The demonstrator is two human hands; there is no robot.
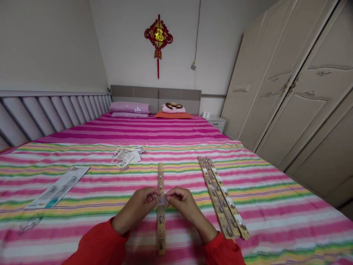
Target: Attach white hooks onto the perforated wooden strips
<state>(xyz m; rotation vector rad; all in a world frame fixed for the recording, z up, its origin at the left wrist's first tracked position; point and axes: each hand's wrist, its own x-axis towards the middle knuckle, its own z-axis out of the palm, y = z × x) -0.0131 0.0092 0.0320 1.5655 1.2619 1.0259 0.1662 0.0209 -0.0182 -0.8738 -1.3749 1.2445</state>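
Note:
A narrow wooden strip (161, 232) with small metal fittings along it lies lengthwise on the striped sheet in front of me. Over its middle, a small clear plastic piece (162, 201) is pinched between my two hands; its exact kind is too blurred to tell. My left hand (139, 207) grips it from the left with thumb and forefinger. From the right, my right hand (184, 205) holds it with closed fingertips. Whether the piece touches the strip I cannot tell.
Several similar wooden strips (217, 195) lie side by side at the right, some bearing white pieces. A printed card (59, 188) and a thin wire-like bundle (31, 222) lie at the left. Crumpled clear packaging (124, 157) is farther back. Folded bedding (129, 108) rests by the headboard.

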